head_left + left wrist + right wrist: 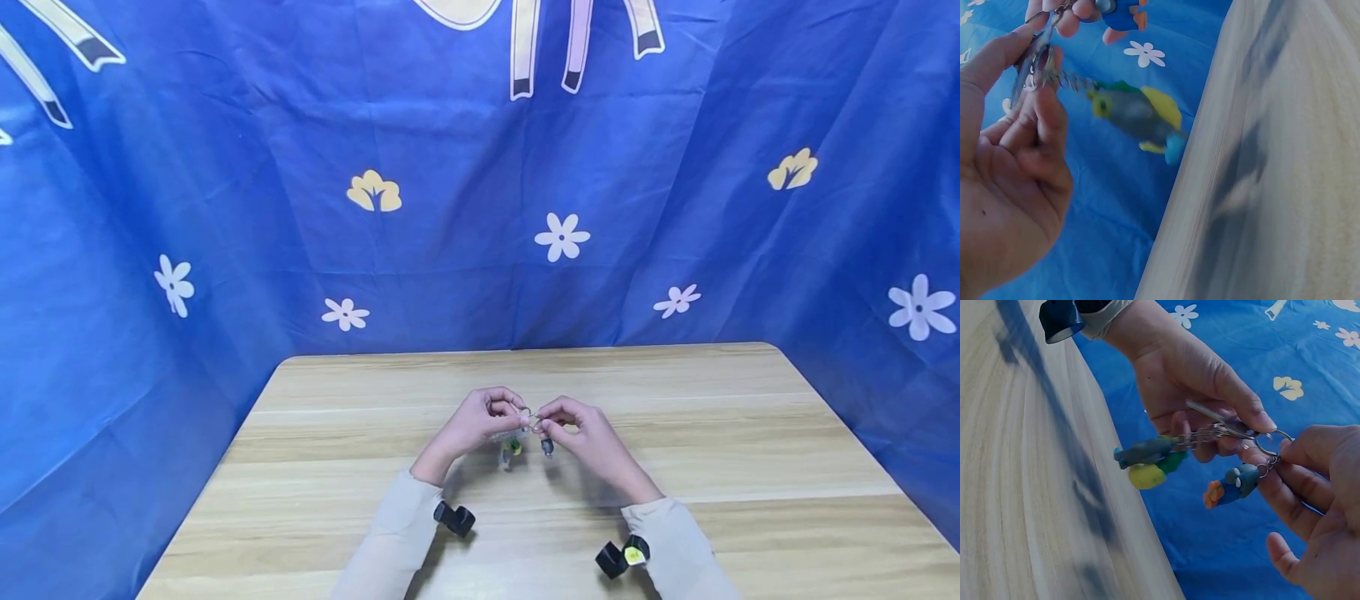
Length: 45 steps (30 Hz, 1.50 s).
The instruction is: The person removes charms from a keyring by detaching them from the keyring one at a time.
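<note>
Above the table, my left hand (476,419) pinches the metal end of a fish keychain between thumb and fingers. Its grey, yellow and green fish charm (1138,115) dangles from a chain (1200,434). A slim, shiny piece (1205,410) sticks out at the left fingers; its kind is unclear. Facing it, my right hand (588,437) pinches a metal split ring (1278,432) by its edge. From that ring hangs a small blue figure charm (1241,481) with orange feet. The ring meets the left fingertips; whether the two keychains are linked cannot be made out.
Both hands are over the middle of a light wood-grain table (360,467). A blue curtain (465,275) printed with flowers stands behind and along the sides. Black wrist cameras (455,519) are worn over pale sleeves (390,533).
</note>
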Available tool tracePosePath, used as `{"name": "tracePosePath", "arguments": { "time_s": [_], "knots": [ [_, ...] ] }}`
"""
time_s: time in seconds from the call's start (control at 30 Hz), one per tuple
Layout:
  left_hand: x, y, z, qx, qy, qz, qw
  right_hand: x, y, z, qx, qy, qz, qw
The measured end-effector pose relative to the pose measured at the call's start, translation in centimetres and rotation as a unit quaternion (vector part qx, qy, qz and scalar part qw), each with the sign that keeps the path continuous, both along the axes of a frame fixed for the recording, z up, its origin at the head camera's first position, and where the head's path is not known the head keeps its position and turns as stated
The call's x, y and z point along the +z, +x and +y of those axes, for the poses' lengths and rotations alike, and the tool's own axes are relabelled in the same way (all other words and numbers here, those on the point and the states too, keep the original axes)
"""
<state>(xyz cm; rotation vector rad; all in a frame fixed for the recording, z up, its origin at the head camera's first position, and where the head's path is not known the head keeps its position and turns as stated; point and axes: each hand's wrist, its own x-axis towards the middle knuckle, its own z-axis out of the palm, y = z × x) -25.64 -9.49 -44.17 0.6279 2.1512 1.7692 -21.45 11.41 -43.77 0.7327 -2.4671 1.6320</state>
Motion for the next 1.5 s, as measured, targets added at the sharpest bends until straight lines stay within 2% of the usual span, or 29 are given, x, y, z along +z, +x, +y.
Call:
{"name": "tracePosePath", "arguments": {
  "time_s": [0.3, 0.5, 0.63, 0.83, 1.0, 1.17, 1.33, 1.5],
  "knots": [
    [0.2, 0.0, -0.1, -0.023, 0.051, -0.035, 0.9978, 0.2, 0.2, -0.2, 0.01, -0.065, -0.074, 0.995],
    [0.1, -0.1, -0.2, -0.038, 0.077, -0.037, 0.9956, -0.1, -0.1, 0.3, -0.012, -0.067, -0.08, 0.994],
    [-0.1, -0.2, -0.4, -0.053, 0.098, -0.046, 0.9927, -0.1, -0.4, 0.5, -0.015, -0.062, -0.073, 0.995],
    [-0.1, -0.3, -0.6, -0.055, 0.082, -0.047, 0.994, -0.1, -0.7, 0.8, -0.038, -0.031, -0.063, 0.997],
    [-0.1, -0.5, -1.0, -0.055, 0.077, -0.055, 0.994, -0.5, -1.0, 1.0, -0.044, -0.025, -0.086, 0.995],
    [-0.3, -0.6, -1.2, -0.053, 0.073, -0.048, 0.9948, -1.1, -1.5, 1.3, -0.046, -0.014, -0.11, 0.993],
    [-0.4, -0.5, -1.4, -0.044, 0.086, -0.041, 0.9945, -2.2, -1.8, 1.4, -0.031, 0.005, -0.124, 0.992],
    [-0.1, -0.4, -1.3, -0.033, 0.1, -0.052, 0.9931, -2.4, -1.7, 1.2, -0.026, 0.013, -0.129, 0.991]
  ]
}}
